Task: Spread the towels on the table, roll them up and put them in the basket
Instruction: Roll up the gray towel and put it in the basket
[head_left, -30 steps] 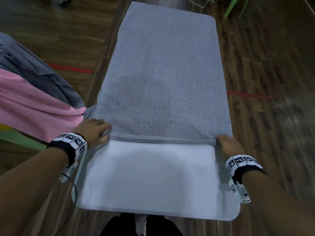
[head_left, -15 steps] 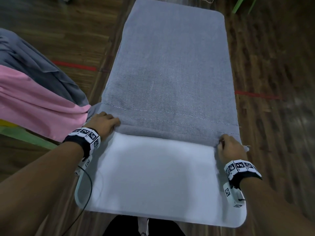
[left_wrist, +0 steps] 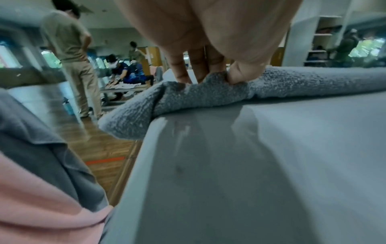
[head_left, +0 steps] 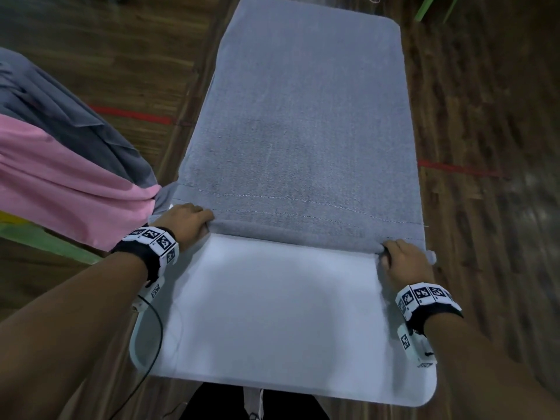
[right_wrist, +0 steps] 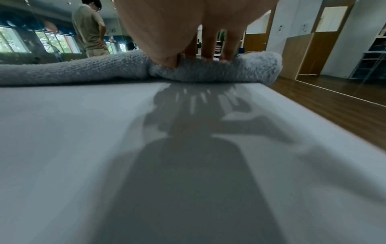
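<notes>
A grey towel lies spread along the white table, its near end turned over into a thin roll. My left hand grips the roll's left end, where the left wrist view shows fingers and thumb pinching the grey terry cloth. At the roll's right end my right hand holds the cloth the same way; the right wrist view has its fingers pressed into the towel roll. No basket is in view.
A pink cloth and a dark grey cloth hang over something green at the left, close to my left arm. Wooden floor with red tape lines surrounds the table. Other people stand and work in the background.
Both hands have moved away from me along the table, and the towel's near edge has gone from a flat fold to a thin roll. More bare white tabletop shows in front of me.
</notes>
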